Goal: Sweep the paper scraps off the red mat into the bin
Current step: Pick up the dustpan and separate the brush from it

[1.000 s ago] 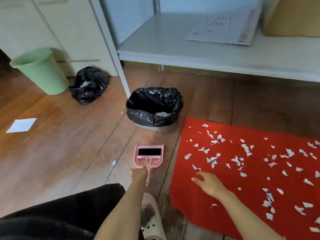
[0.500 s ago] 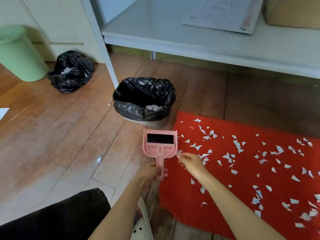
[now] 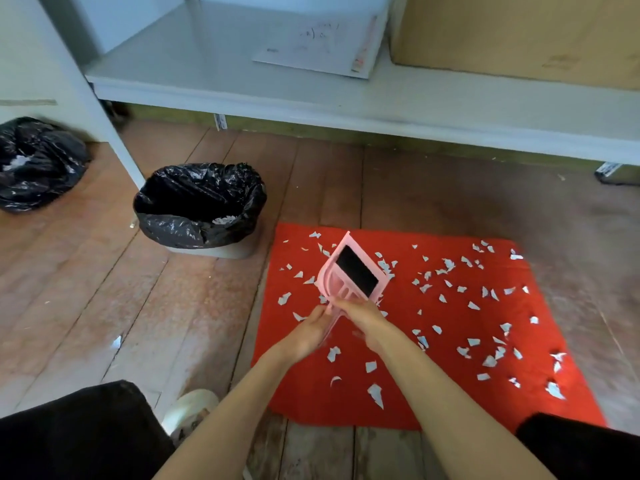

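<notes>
Nearest the viewer, the person's dark trouser legs frame the lower corners, with a pale shoe on the wooden floor beside the left knee. Both bare forearms reach forward over the red mat, which lies flat on the floor. The left hand has its fingers clamped on the handle of the pink dustpan. The right hand has its fingers curled over the handle's upper end, where it meets the pan. The dustpan is held tilted above the mat's left half, its open face turned up, and a black brush head sits inside it. White paper scraps are scattered across most of the mat, thicker toward the right side. Just beyond the mat's far left corner stands the bin, lined with a black bag, apart from the mat; a few pale scraps show inside. A knotted black bag lies farther left. Behind all this runs a low white shelf carrying a printed sheet and a cardboard box.
</notes>
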